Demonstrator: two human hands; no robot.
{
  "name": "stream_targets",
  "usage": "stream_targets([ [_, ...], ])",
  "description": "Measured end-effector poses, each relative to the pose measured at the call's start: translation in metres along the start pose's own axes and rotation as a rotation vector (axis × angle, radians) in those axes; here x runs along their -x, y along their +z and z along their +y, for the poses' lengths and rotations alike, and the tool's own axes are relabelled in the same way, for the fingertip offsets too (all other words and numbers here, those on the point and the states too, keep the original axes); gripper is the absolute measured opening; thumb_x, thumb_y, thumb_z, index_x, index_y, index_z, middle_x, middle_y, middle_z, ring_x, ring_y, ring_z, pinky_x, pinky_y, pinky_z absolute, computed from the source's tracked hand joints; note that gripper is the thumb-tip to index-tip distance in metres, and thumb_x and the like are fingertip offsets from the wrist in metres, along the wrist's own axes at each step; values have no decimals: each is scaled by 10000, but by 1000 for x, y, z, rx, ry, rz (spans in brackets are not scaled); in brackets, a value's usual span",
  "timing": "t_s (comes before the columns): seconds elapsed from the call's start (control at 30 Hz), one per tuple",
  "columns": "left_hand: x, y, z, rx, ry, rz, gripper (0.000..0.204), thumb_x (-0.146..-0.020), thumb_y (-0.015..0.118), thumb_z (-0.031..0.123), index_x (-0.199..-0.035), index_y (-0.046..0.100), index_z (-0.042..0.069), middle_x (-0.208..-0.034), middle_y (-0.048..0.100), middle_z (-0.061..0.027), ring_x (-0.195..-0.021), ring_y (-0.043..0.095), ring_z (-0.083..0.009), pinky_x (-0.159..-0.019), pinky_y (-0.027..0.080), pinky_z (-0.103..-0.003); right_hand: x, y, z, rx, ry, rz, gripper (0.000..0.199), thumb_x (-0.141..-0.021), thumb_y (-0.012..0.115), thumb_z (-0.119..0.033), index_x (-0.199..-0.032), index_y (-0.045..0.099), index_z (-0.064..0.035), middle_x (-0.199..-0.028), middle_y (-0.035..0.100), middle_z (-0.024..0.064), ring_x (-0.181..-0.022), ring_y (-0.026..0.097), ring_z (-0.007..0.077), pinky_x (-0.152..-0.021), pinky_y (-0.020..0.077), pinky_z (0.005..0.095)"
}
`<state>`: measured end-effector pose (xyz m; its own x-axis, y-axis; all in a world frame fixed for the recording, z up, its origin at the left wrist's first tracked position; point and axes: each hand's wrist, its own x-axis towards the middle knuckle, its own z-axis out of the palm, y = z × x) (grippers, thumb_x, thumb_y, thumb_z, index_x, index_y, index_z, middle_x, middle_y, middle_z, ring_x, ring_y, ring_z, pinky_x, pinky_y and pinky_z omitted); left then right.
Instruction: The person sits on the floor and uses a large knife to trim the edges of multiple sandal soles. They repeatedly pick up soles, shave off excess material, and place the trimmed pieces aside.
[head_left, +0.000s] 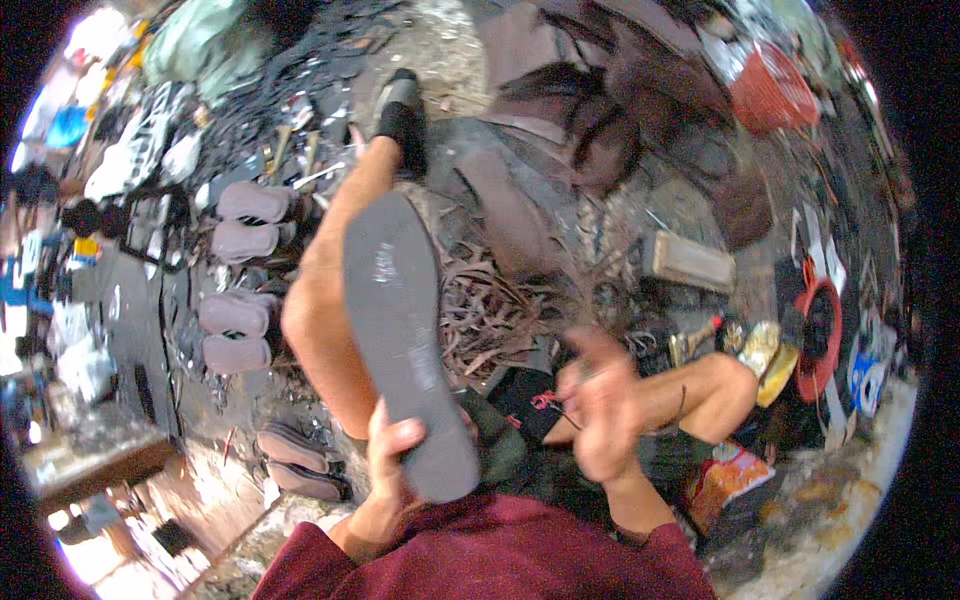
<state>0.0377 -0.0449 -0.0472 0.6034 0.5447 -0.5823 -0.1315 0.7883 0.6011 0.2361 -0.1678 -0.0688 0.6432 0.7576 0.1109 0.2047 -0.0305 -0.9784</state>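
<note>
My left hand (394, 445) grips the heel end of a long grey shoe sole (400, 310), its thumb lying on the flat face. The sole is held up over my lap, its wide toe end pointing away from me and small pale marks on its surface. My right hand (603, 405) is raised to the right of the sole, apart from it. Its fingers are smeared by motion, and whether they hold anything does not show. Beyond the sole, a heap of thin brown offcut strips (490, 315) lies on the floor between my legs.
Pairs of greyish footwear (240, 318) stand in a column on the left, with a darker pair (300, 460) nearer me. Brown sheets (640, 90) spread across the far right. A wooden block (692, 262), a red basket (775, 90) and a round red item (820, 340) lie rightward.
</note>
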Motion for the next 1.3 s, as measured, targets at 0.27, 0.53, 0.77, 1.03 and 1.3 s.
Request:
stream_targets([
  [0.27, 54, -183, 21, 75, 969, 901, 703, -783, 587, 78, -1463, 418, 26, -1357, 548, -106, -951, 555, -141, -826, 491, -308, -110, -22, 100, 177, 403, 398, 573, -954, 678, -287, -1456, 450, -131, -720, 549, -30, -507, 434, 54, -429, 350, 230],
  [0.53, 22, -378, -146, -769, 408, 2092, 793, -655, 862, 291, -1387, 578, 173, -1224, 594, -196, -1161, 510, -370, -1046, 382, -476, -127, 44, 208, 75, 429, 159, 209, -899, 716, -143, -1042, 569, -100, -621, 492, -27, -450, 442, 83, -374, 353, 240],
  [0.77, 21, -440, -114, -539, -109, 2061, 852, -658, 872, 307, -1395, 453, 220, -1310, 546, -158, -1177, 547, -374, -985, 459, -514, -155, 14, 308, 727, 104, 75, 525, -755, 865, -341, -1058, 589, -13, -904, 645, 141, -799, 611, 304, -730, 524, 443],
  [1.03, 22, -382, -100, -1069, 641, 1994, 642, -814, 804, 353, -1338, 584, 54, -1480, 423, -291, -1349, 421, -435, -1116, 332, -521, -148, 44, 233, 420, 306, 142, 528, -643, 931, -152, -1015, 566, -66, -978, 599, 35, -899, 567, 193, -824, 469, 337],
  [1.3, -12, -30, 34, -577, 1074, 256, 574, -817, 782, -1, -1338, 544, -40, -1342, 576, -178, -1244, 565, -253, -1076, 444, -374, -88, 27, 22, -240, 402, 128, 488, -662, 924, -71, -904, 509, -150, -842, 452, -65, -737, 453, 88, -692, 401, 270],
])
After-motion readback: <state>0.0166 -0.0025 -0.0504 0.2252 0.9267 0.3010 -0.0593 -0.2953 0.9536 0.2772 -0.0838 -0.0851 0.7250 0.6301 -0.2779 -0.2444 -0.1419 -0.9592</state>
